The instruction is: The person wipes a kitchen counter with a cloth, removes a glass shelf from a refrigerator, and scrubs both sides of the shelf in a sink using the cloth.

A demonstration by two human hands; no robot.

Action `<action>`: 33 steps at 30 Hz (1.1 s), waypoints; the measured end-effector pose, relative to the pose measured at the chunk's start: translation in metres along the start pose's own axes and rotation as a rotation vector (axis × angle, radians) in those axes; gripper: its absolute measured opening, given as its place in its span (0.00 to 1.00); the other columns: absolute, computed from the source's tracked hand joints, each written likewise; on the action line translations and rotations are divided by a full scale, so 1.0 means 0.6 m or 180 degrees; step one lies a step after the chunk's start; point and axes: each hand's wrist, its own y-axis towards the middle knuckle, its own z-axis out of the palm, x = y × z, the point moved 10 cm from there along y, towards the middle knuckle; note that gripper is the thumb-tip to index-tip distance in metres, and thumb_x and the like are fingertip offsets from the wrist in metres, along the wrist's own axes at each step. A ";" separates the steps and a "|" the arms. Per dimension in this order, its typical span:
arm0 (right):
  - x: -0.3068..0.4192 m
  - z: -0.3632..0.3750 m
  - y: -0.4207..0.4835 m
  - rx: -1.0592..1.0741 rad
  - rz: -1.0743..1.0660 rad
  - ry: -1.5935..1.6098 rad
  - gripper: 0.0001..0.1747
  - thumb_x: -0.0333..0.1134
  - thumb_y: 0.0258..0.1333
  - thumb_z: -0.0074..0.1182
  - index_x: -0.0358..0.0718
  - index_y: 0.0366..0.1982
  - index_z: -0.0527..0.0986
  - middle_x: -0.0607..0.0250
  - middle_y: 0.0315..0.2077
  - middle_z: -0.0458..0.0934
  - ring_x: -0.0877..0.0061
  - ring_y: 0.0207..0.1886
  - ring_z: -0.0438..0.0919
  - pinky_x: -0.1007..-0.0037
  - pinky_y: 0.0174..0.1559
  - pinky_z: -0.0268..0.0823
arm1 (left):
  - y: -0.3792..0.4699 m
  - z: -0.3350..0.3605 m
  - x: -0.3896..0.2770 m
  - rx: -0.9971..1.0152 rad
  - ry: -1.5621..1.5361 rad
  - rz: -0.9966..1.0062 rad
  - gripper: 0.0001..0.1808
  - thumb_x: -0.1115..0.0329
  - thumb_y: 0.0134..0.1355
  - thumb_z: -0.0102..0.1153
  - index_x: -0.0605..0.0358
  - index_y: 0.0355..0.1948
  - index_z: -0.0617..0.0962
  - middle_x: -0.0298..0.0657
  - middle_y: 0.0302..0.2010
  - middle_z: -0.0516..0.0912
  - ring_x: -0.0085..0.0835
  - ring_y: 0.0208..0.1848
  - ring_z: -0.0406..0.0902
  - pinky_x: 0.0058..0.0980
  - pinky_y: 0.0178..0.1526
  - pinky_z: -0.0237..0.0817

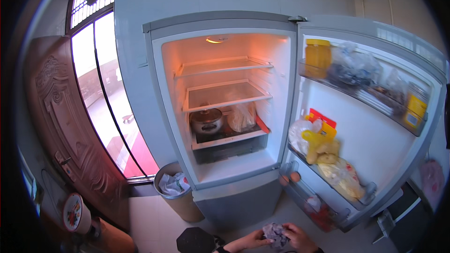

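Note:
At the bottom of the view a crumpled grey-purple cloth (275,235) is gripped between my left hand (251,240) and my right hand (298,238). Beyond them stands a refrigerator (239,196) with its upper compartment lit and its door (372,119) swung out to the right. Two glass shelves inside, the upper shelf (225,65) and the middle shelf (225,95), hold nothing visible. Below them sit a lidded metal pot (206,121) and a plastic bag of food (242,116), with a red item (262,124) at the right.
Door racks hold a yellow-lidded jar (317,56), plastic bags (357,65), a yellow-labelled jar (416,103), more bagged food (339,175) and eggs (294,176). A waste bin (182,203) stands left of the refrigerator. Near my hands is a black octagonal object (195,240). A carved wooden door (66,112) stands at left.

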 end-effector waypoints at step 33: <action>-0.096 0.017 0.789 -0.0820 0.0387 0.4298 0.16 0.45 0.60 0.38 0.42 0.31 0.70 0.66 0.26 0.75 0.77 0.28 0.75 0.74 0.31 0.70 | 0.156 -0.639 -0.392 -0.2297 -0.0837 0.1316 0.23 0.58 0.62 0.47 0.57 0.55 0.63 0.42 0.53 0.69 0.31 0.45 0.73 0.31 0.47 0.67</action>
